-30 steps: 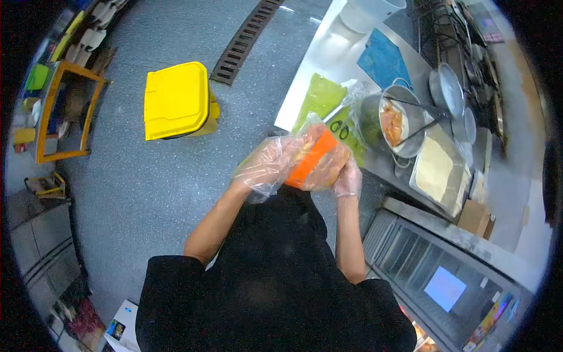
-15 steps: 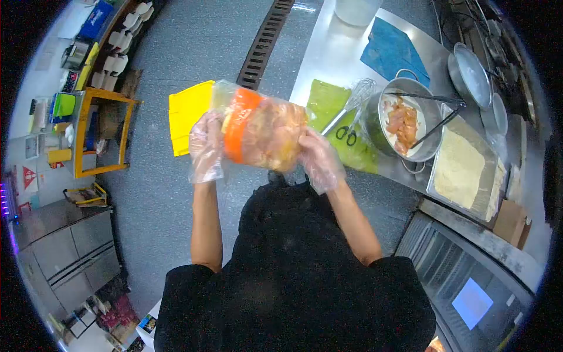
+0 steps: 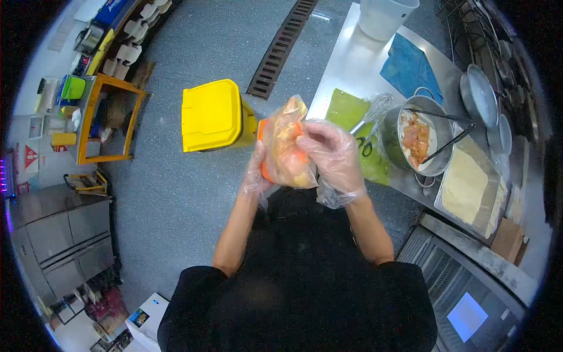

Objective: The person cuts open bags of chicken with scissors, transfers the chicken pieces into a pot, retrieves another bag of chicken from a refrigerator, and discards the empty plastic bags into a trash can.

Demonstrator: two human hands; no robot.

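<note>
Bag (image 3: 285, 151) — broadside before, narrower now

The hands (image 3: 333, 152) partly hide the bag (image 3: 286, 154), which seems slightly blurred; the top edge crops the tub (image 3: 386, 19).

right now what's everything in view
food bag: 1, clear with orange strip, between hands
bin: 1, yellow, floor
drain: 1, dark, floor
table: 1, silver, right
bucket: 1, whitish, table
cloth: 1, blue, table
mat: 1, green, table
whisk: 1, silver, table
scissors: 1, black handles, mat
pot: 1, silver, table
tongs: 1, black, pot
tray: 1, silver, beside pot
edges: uncountable clutter
left hand: 1, clear glove, at bag
right hand: 1, clear glove, at bag
</note>
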